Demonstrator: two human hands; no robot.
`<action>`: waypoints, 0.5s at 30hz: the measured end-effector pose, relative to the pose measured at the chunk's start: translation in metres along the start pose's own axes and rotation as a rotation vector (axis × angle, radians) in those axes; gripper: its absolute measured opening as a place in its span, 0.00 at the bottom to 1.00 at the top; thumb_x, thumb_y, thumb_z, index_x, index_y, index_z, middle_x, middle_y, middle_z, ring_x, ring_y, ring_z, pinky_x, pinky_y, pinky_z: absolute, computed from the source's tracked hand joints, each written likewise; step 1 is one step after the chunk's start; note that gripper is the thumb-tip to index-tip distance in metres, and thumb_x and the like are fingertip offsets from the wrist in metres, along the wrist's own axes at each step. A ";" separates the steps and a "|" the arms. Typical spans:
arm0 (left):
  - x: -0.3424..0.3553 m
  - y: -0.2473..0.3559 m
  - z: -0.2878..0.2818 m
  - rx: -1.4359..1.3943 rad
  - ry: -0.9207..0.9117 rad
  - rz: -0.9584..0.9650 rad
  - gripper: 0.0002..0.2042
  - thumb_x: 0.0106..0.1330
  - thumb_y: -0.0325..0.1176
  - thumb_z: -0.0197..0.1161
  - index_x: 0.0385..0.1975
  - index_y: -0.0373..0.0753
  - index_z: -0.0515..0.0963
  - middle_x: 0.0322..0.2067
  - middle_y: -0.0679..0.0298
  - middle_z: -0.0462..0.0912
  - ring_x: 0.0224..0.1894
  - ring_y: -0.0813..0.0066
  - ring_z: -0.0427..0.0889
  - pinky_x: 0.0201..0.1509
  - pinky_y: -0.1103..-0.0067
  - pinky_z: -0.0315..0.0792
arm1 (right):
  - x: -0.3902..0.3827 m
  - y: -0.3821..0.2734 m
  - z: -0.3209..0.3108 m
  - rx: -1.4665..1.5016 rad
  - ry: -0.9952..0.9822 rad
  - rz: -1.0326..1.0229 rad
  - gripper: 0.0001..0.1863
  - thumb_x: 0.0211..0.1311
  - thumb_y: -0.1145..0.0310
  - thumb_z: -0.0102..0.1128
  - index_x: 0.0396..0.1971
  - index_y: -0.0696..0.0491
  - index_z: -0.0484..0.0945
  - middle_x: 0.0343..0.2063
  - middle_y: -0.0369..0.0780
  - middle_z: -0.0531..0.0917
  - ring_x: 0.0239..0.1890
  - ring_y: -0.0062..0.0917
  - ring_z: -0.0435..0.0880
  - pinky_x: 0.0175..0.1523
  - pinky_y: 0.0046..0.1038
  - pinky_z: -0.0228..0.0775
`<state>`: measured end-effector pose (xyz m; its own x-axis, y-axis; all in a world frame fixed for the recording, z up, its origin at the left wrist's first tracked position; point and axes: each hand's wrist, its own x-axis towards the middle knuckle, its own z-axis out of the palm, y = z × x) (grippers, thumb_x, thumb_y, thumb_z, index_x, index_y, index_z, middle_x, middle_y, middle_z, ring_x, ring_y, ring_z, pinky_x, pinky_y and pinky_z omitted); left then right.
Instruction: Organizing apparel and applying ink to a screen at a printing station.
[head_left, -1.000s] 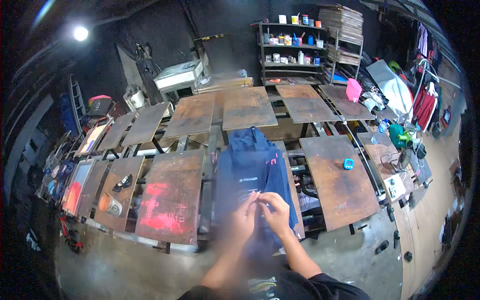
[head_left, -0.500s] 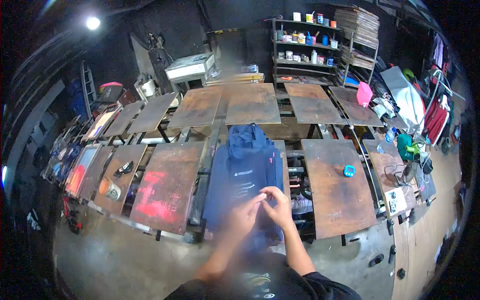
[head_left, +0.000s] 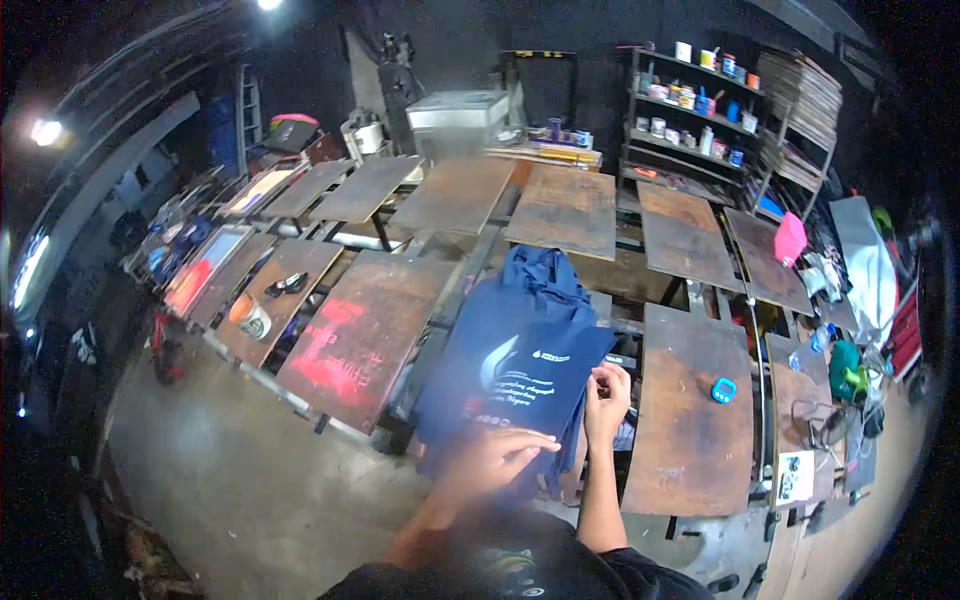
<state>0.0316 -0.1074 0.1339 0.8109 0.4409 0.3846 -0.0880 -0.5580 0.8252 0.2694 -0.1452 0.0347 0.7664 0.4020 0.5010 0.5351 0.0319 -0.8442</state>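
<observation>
A navy T-shirt (head_left: 470,350) with white printing lies on top of a pile of dark blue cloth in front of me, its far part bunched into folds. Over the near part of the shirt is my left hand (head_left: 505,455), open, with the fingers stretched to the right and the thumb apart; its wrist side is blurred. My right hand (head_left: 608,400) is at the shirt's right edge with its fingers curled in toward the thumb. Whether cloth is pinched between those fingertips cannot be made out.
Flat brown boards on metal frames stand in two rows, one board (head_left: 350,345) stained pink. A blue timer (head_left: 723,390) lies on the right board, a tub (head_left: 249,316) on a left one. Paint containers fill a back shelf (head_left: 690,105). A pink container (head_left: 790,240) stands far right.
The view has turned, so the scene sits further right. My hands, earlier together over the cloth, are now apart, the right one at the shirt's edge. A larger white print now shows on the shirt.
</observation>
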 end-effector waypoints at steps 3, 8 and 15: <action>-0.008 -0.002 0.001 -0.030 0.007 -0.126 0.10 0.73 0.22 0.60 0.47 0.33 0.87 0.46 0.57 0.91 0.51 0.64 0.90 0.57 0.72 0.80 | -0.009 0.007 0.007 0.126 -0.026 0.207 0.05 0.68 0.73 0.66 0.39 0.58 0.85 0.39 0.38 0.84 0.40 0.26 0.83 0.46 0.27 0.74; -0.022 -0.009 0.016 0.036 0.014 -0.242 0.10 0.75 0.25 0.58 0.47 0.33 0.87 0.46 0.57 0.91 0.51 0.67 0.90 0.58 0.72 0.80 | -0.037 0.022 0.014 0.676 -0.132 0.813 0.10 0.74 0.64 0.65 0.46 0.53 0.79 0.30 0.32 0.80 0.23 0.17 0.77 0.25 0.21 0.67; -0.044 -0.014 0.033 0.005 -0.071 -0.274 0.10 0.74 0.28 0.59 0.46 0.36 0.87 0.46 0.57 0.91 0.50 0.63 0.90 0.59 0.70 0.80 | -0.074 0.056 0.006 0.714 -0.271 1.106 0.13 0.71 0.64 0.67 0.51 0.46 0.77 0.28 0.27 0.78 0.20 0.11 0.71 0.21 0.19 0.59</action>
<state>0.0158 -0.1423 0.0918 0.8427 0.5254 0.1173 0.1429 -0.4283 0.8923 0.2404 -0.1680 -0.0508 0.5343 0.6909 -0.4870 -0.6793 0.0080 -0.7338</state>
